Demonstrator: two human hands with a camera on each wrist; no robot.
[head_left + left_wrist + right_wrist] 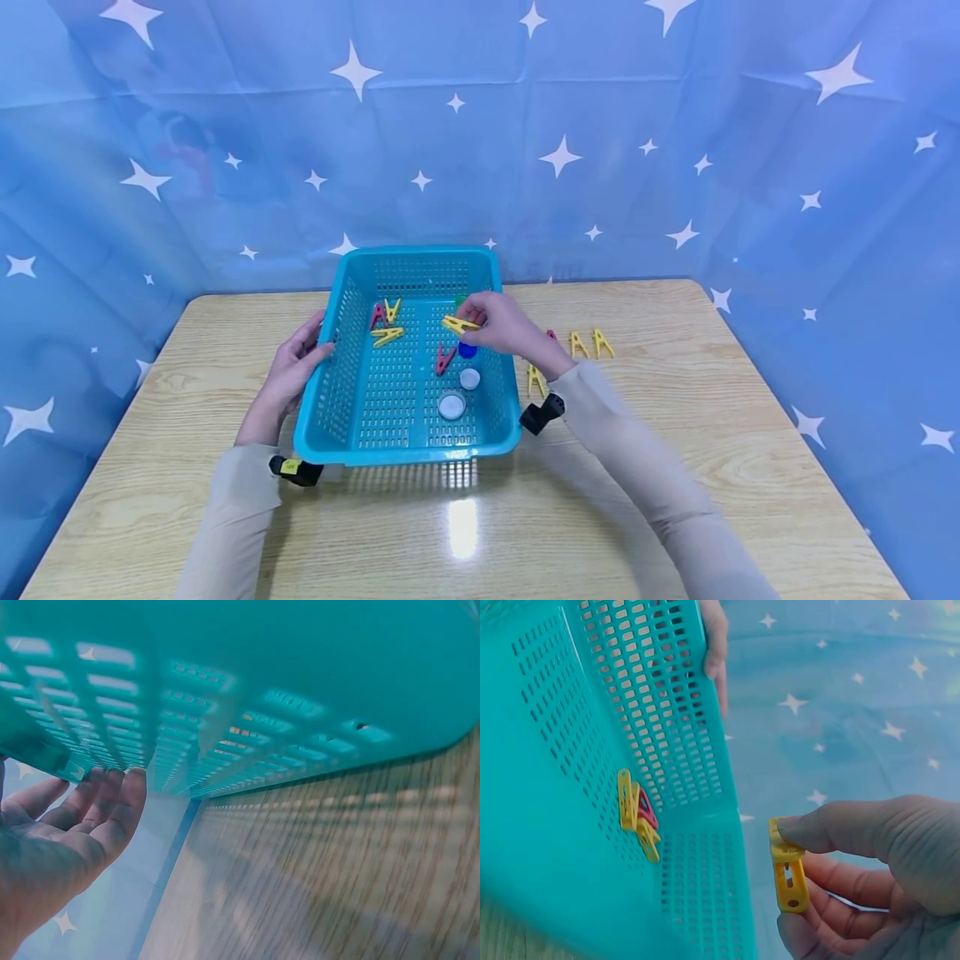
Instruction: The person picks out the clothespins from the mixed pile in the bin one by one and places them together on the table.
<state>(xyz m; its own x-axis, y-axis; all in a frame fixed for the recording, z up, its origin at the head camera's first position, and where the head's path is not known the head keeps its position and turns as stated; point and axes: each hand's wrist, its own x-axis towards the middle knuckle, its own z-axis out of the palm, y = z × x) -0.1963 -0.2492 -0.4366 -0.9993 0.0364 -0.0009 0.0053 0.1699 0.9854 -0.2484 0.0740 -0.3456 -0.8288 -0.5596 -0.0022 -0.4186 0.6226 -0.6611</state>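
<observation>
Nearest, two white round caps (pixel 452 406) lie on the floor of the perforated teal plastic basket (pixel 330 392) on the wooden bench (pixel 465 533). The left hand (pixel 288 375) rests straight-fingered against the basket's left wall. Beyond, the right hand (pixel 504 323) pinches a yellow plastic clothes peg (pixel 459 324) above the basket interior. Risk, as judged: the peg's narrow pinch could slip, dropping it askew; unbraced, the basket could slide.
</observation>
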